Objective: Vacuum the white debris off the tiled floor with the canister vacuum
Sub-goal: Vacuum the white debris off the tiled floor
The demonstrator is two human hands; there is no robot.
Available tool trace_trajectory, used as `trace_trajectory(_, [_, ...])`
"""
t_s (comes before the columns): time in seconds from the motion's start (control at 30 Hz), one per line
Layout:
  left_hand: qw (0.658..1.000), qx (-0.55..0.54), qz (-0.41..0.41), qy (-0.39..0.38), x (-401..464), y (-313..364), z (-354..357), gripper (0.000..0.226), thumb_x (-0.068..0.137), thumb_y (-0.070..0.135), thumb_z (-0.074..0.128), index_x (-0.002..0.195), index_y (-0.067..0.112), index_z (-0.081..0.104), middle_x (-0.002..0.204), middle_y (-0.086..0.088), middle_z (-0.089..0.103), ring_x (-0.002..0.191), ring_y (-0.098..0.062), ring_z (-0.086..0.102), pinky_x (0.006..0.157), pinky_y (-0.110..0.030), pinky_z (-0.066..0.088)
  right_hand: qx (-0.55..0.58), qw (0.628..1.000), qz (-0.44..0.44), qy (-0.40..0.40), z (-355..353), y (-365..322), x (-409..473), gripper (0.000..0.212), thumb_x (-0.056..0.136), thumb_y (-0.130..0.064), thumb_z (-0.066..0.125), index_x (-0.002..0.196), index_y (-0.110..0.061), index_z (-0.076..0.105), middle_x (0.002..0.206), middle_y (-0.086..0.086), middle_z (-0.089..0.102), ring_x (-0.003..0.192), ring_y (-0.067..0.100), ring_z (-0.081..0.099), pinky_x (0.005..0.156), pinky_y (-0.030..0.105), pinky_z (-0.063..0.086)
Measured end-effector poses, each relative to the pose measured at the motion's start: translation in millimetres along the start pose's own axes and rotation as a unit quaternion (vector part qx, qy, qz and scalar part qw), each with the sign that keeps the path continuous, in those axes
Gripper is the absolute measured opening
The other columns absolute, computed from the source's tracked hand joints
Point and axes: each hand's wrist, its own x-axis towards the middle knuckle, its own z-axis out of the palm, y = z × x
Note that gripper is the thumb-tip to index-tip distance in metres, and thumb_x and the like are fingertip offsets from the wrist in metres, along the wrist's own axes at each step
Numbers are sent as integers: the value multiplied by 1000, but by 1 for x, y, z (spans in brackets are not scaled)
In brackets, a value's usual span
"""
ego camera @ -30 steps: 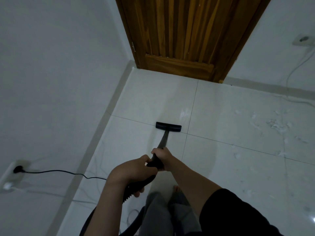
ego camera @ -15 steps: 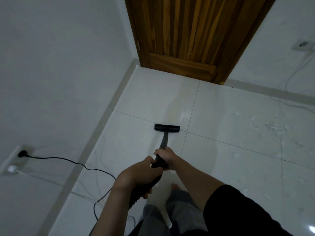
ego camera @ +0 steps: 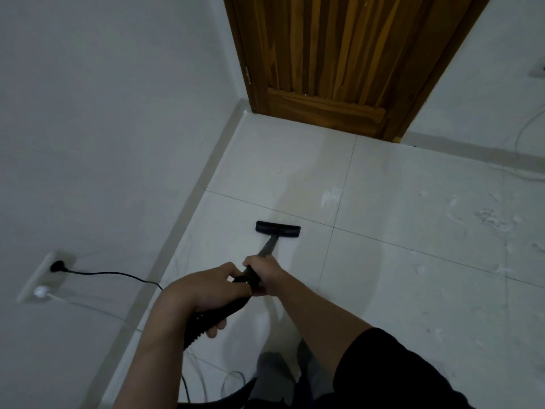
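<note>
Tiled floor: your near-left tiles look clean; most white debris left, scattered far right, plus small smear ahead near grout line. Nozzle flat on floor, straight ahead of hands, debris well apart to right. Both hands closed round wand/hose: right hand fwd, left hand behind.

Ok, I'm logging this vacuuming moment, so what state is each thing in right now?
floor nozzle: flat on the tiles, short of the debris
left hand: closed on the ribbed hose end
right hand: closed around the wand
white debris: scattered on the tiles to the right, not yet picked up
wooden door: closed
black plug: seated in the wall socket
white plug: in the same socket plate
</note>
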Motion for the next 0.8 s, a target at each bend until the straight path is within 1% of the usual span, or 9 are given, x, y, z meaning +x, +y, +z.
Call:
trace_trajectory(0.07, [1000, -12, -5, -1, -2, -8, -13, 31, 92, 40, 51, 122, 33, 46, 58, -6, 67, 48, -19, 65, 54, -22, 50, 2, 1000, 2, -8, 14, -5, 2, 18, 90, -18, 58, 100, -10, 46, 94, 10, 58, 84, 24, 64, 73, 39, 59])
trace_trajectory(0.13, [1000, -24, -8, 1, -1, -17, -22, 30, 93, 40, 51, 122, 34, 47, 57, -6, 66, 48, -19, 64, 53, -21, 50, 3, 1000, 4, -11, 26, -10, 5, 15, 91, -17, 57, 94, -11, 44, 91, 9, 57, 80, 23, 63, 75, 40, 58])
trace_trajectory(0.23, [999, -35, -9, 1, 6, -34, -31, 30, 93, 40, 51, 122, 35, 46, 54, -4, 66, 47, -18, 64, 53, -21, 52, 2, 1000, 4, -3, 40, -14, 14, 22, 92, -16, 56, 104, -10, 39, 92, 9, 53, 79, 23, 62, 80, 44, 59])
trace_trajectory(0.3, [999, -38, -5, -4, 14, -46, -36, 33, 93, 40, 51, 125, 35, 44, 54, -3, 67, 47, -18, 65, 54, -22, 52, -6, 1000, 1, 8, 49, -16, 20, 33, 93, -17, 56, 116, -11, 32, 93, 8, 52, 78, 22, 61, 73, 42, 59])
trace_trajectory(0.37, [999, -34, 3, -8, 22, -57, -41, 35, 93, 40, 51, 127, 36, 43, 54, -2, 68, 49, -17, 66, 52, -22, 52, -12, 1000, -2, 20, 58, -18, 27, 41, 93, -18, 57, 124, -10, 31, 93, 8, 51, 77, 22, 61, 61, 39, 56])
trace_trajectory(0.4, [999, -31, 5, -8, 25, -62, -45, 35, 94, 40, 50, 128, 36, 42, 54, -1, 68, 49, -16, 66, 49, -21, 51, -10, 1000, -4, 24, 62, -20, 31, 43, 93, -18, 57, 126, -10, 31, 93, 8, 52, 76, 22, 62, 59, 38, 55])
trace_trajectory(0.53, [999, -33, 28, -8, 43, -74, -66, 39, 94, 39, 52, 132, 33, 40, 63, -3, 67, 44, -13, 63, 42, -20, 47, -3, 999, -12, 36, 77, -36, 46, 40, 93, -16, 58, 123, -11, 32, 94, 9, 53, 75, 22, 62, 66, 41, 57])
trace_trajectory(0.67, [998, -20, 62, -6, 64, -78, -91, 42, 95, 34, 51, 135, 26, 38, 63, -5, 64, 40, -12, 59, 40, -20, 45, 19, 998, -28, 48, 88, -58, 62, 42, 91, -16, 59, 125, -8, 36, 98, 13, 56, 74, 23, 63, 54, 36, 53])
trace_trajectory(0.8, [996, -3, 85, -8, 83, -72, -116, 42, 95, 33, 51, 134, 24, 39, 66, -6, 63, 38, -10, 57, 41, -21, 45, 43, 996, -38, 64, 92, -81, 78, 49, 89, -16, 62, 130, -10, 35, 107, 18, 58, 75, 25, 64, 53, 34, 53])
